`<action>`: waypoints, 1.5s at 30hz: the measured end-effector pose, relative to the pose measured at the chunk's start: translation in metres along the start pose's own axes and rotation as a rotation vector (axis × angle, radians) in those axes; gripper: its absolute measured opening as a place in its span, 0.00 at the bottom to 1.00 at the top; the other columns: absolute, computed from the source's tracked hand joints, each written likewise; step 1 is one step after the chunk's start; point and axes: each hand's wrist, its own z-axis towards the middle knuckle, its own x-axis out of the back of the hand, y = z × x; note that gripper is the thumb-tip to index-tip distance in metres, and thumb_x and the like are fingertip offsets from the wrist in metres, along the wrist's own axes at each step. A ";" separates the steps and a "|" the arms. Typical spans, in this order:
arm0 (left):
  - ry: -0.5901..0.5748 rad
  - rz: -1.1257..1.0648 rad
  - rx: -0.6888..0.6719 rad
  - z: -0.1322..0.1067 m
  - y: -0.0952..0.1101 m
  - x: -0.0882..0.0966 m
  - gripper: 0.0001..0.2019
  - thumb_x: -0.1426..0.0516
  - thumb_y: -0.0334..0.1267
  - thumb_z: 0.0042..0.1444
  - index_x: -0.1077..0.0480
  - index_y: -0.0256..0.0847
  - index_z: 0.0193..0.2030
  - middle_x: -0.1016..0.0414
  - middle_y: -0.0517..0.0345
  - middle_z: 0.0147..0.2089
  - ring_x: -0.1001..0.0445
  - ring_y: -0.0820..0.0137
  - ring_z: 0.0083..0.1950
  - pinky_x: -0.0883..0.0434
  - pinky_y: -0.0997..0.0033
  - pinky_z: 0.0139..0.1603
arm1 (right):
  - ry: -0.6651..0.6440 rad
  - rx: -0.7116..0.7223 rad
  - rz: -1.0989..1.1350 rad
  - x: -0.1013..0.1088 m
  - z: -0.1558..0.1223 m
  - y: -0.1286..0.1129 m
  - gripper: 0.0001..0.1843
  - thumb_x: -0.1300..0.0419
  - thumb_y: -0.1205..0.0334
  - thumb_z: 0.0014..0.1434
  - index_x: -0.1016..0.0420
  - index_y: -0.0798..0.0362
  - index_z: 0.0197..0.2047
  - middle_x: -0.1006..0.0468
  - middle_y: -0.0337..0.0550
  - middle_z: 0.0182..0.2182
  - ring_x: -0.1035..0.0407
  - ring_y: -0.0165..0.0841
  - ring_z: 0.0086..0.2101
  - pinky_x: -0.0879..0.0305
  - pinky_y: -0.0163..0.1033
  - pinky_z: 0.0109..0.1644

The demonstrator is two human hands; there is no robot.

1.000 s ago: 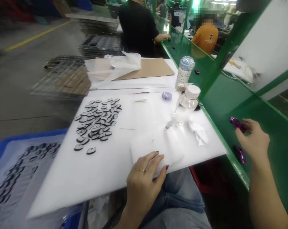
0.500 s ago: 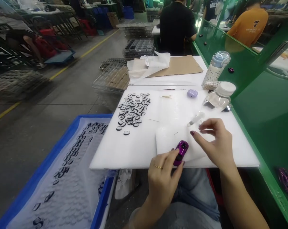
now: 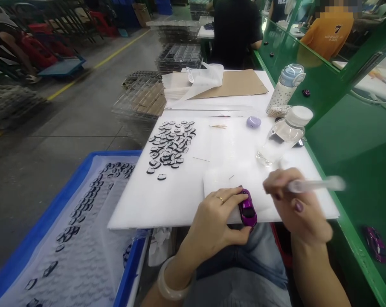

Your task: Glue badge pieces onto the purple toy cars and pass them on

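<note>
Clasping glossy, curved purple car [image 3: 248,209] in left hand [image 3: 216,218], slim translucent tube [image 3: 317,184] in right hand [image 3: 303,219].

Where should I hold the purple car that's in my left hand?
Likely by its far and near ends, from the left, as your left hand has it: the purple car runs lengthwise away from you, and this hold leaves its right side uncovered.

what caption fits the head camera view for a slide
Left hand grips a purple toy car, right hand a blurred translucent tube; small dark-edged pieces lie on the white worktop.
</note>
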 end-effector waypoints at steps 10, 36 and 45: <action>0.195 -0.036 0.060 0.001 0.008 -0.015 0.25 0.38 0.31 0.38 0.24 0.39 0.49 0.19 0.48 0.51 0.20 0.55 0.49 0.23 0.48 0.49 | -0.074 -0.070 0.283 -0.018 0.007 -0.020 0.34 0.70 0.27 0.62 0.56 0.49 0.23 0.65 0.30 0.14 0.63 0.29 0.16 0.52 0.38 0.19; 0.212 -0.035 0.065 0.000 0.007 -0.016 0.24 0.37 0.33 0.38 0.24 0.38 0.47 0.19 0.48 0.50 0.20 0.55 0.49 0.23 0.49 0.49 | -0.091 -0.098 0.725 -0.028 0.003 -0.002 0.36 0.50 0.27 0.54 0.53 0.52 0.19 0.59 0.32 0.14 0.59 0.27 0.18 0.57 0.40 0.25; 0.221 -0.028 0.068 0.000 0.007 -0.018 0.24 0.37 0.33 0.38 0.24 0.38 0.48 0.19 0.48 0.50 0.20 0.55 0.49 0.22 0.50 0.49 | -0.071 -0.052 0.635 -0.031 -0.002 -0.007 0.36 0.47 0.31 0.59 0.52 0.53 0.19 0.56 0.32 0.13 0.59 0.26 0.18 0.56 0.40 0.26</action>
